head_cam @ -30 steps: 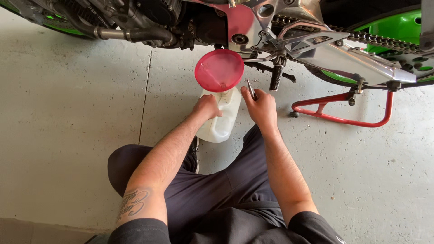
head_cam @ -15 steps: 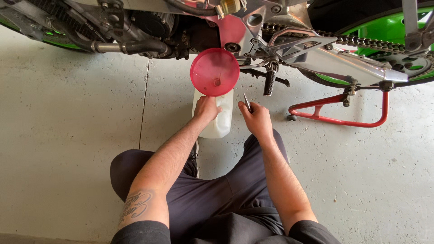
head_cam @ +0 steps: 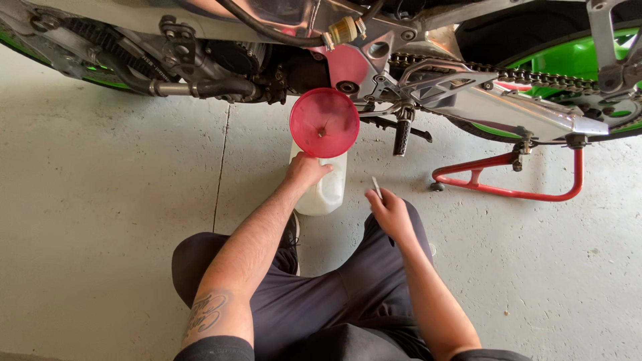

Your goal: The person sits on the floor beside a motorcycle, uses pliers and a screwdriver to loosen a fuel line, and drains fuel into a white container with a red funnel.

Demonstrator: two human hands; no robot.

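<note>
A red funnel (head_cam: pixel 324 122) stands in the neck of a white plastic jug (head_cam: pixel 324 190) on the concrete floor, just under the motorcycle engine (head_cam: pixel 227 63). My left hand (head_cam: pixel 305 171) grips the jug near its top, below the funnel. My right hand (head_cam: pixel 390 212) is drawn back over my right knee and holds a thin pale stick-like tool (head_cam: pixel 376 186) that points up toward the bike. I crouch with both knees in dark trousers below the hands.
The motorcycle spans the top of the view, with a footpeg (head_cam: pixel 402 136), a chain (head_cam: pixel 508 75) and a green rear wheel (head_cam: pixel 568 60). A red paddock stand (head_cam: pixel 508 180) lifts the rear at the right. A floor seam (head_cam: pixel 221 167) runs down the concrete.
My right hand has pulled back from beside the funnel toward my knee, still holding the thin tool. The left hand stays on the jug. The view has shifted closer to the bike.
</note>
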